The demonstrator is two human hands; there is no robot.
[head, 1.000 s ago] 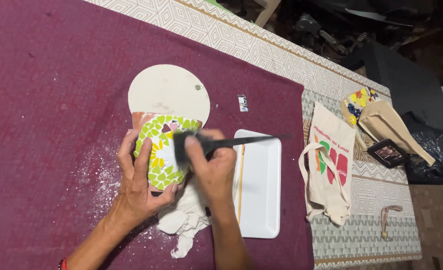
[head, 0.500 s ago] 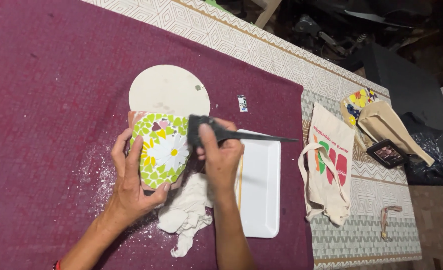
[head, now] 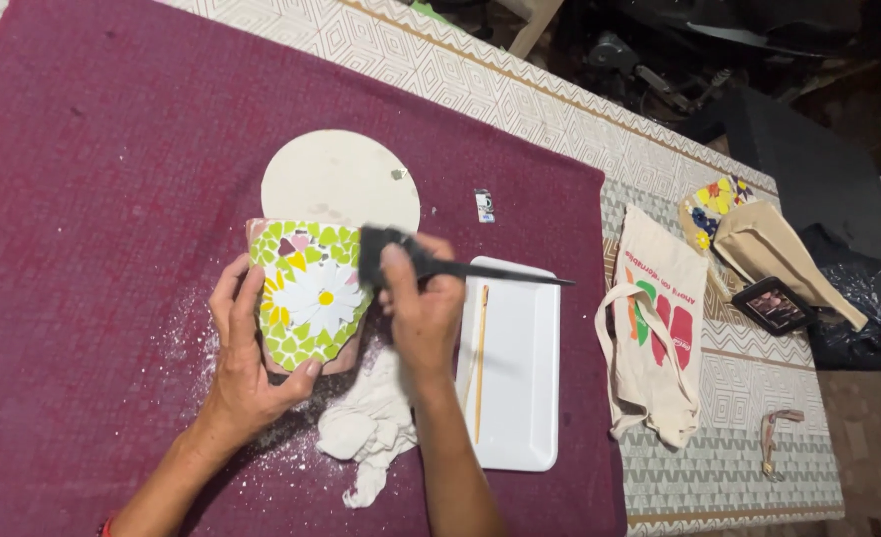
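While the mosaic pot (head: pixel 311 296) lies on its side on the maroon mat (head: pixel 83 179), the left hand (head: pixel 245 350) cups its near side, fingers wrapped around the body and thumb under the base, so the green tiles and the white daisy face up. The right hand (head: pixel 423 308) is closed around a black brush (head: pixel 431 265), whose dark bristle end touches the pot's right edge while its thin handle points away from the pot over the white tray (head: pixel 520 398). That tray sits just right of the pot, with a slim wooden stick (head: pixel 479 363) lying lengthwise in it. A crumpled white cloth (head: pixel 371 428) lies just below the pot, partly under the right wrist, and white powder (head: pixel 187 343) is scattered on the mat to the pot's left and beneath it. A pale round disc (head: pixel 336 179) lies flat directly beyond the pot, touching or nearly touching its rim. Well to the pot's right, off the mat, a cream tote bag (head: pixel 654 328) rests on the patterned tablecloth (head: pixel 749 467).
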